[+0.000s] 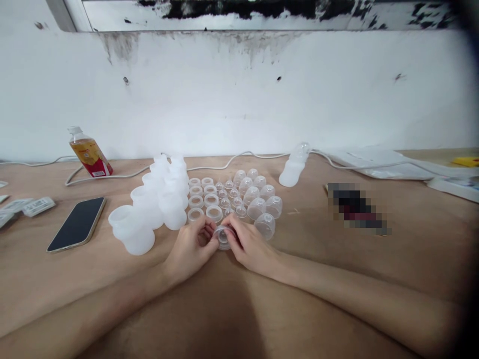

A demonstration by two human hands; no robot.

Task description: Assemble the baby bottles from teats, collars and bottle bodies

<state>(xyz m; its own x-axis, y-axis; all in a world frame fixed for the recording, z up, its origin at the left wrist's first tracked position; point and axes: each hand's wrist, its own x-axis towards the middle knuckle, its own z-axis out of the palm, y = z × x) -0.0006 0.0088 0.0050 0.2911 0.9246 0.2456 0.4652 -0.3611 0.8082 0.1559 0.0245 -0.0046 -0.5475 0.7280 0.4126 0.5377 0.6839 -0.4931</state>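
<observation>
Bare forearms (125, 294), hands (192, 247) close together, both pinching a clear ring (223, 245) between them

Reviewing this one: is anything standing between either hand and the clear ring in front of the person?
Nothing visible does. The left hand and right hand are both at the clear ring. The other rings lie beyond them, and the nearest clear cap stands beside the right hand, not in between.

The left hand (192, 245) and right hand (252, 244) are bare. The left arm (112, 294) and right arm (348, 296) are bare too, long and smooth, with thin wrists (167, 272).
</observation>
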